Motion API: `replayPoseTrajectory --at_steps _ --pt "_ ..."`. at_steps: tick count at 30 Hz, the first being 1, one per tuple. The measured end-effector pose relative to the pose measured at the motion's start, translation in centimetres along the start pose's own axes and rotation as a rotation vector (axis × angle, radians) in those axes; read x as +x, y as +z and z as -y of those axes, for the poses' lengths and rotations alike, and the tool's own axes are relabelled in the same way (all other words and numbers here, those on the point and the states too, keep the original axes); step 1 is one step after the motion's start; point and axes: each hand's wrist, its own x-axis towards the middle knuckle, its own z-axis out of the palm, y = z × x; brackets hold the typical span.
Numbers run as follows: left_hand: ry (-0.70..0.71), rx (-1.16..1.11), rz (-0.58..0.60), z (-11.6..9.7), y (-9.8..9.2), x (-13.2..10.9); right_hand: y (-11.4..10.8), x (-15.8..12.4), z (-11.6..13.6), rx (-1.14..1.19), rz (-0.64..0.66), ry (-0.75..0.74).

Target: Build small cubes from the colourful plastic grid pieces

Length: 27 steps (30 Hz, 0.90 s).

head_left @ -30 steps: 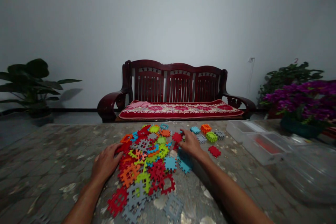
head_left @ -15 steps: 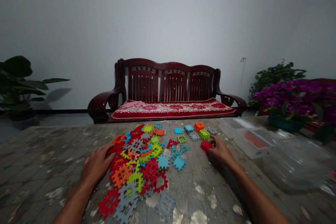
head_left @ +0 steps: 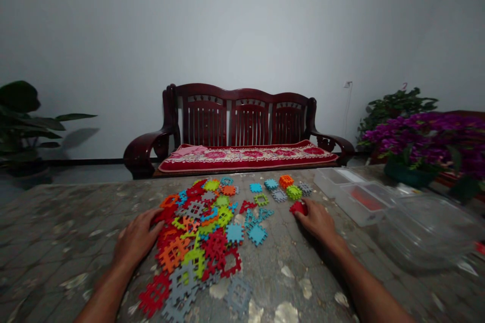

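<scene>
My right hand (head_left: 317, 218) is closed on a red interlocking tile piece (head_left: 297, 207), thumb at its near side and fingers mostly hidden behind. My left hand (head_left: 137, 236) rests at the left edge of a pile of interlocking plastic tiles (head_left: 215, 250), thumb and fingers apart, touching red tiles there. The pile mixes red, orange, green, blue and grey pieces, many with window cut-outs. Between my hands lie a blue square tile (head_left: 257, 234), blue triangular frames (head_left: 257, 216) and a green square frame (head_left: 261, 199).
Beyond my right hand sit small groups of tiles: green (head_left: 294, 192), orange (head_left: 286, 181), grey (head_left: 304, 189) and blue (head_left: 271, 184). Clear plastic boxes (head_left: 428, 232) stand at the right, near purple flowers (head_left: 420, 136). A wooden bench (head_left: 242, 93) is behind the table.
My right hand has closed further around the red tile piece, now covering more of it. My left hand stays at the pile. The view has shifted slightly.
</scene>
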Motion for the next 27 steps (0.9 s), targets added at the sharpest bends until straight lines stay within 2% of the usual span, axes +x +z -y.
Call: replayPoseTrajectory --at_steps 8,15,22,27 --pt "-0.01 -0.005 0.018 -0.1 -0.1 0.1 -0.2 -0.3 0.4 -0.05 0.025 -0.008" --pt "-0.012 0.001 0.028 0.1 0.0 0.1 0.3 0.1 0.3 -0.037 0.025 -0.083" --pt "0.006 -0.011 0.023 0.4 0.1 0.1 -0.2 1.1 -1.6 -0.141 -0.031 0.079" --pt "-0.002 -0.02 0.013 0.1 -0.1 0.2 -0.5 1.6 -2.4 -0.186 -0.033 0.129"
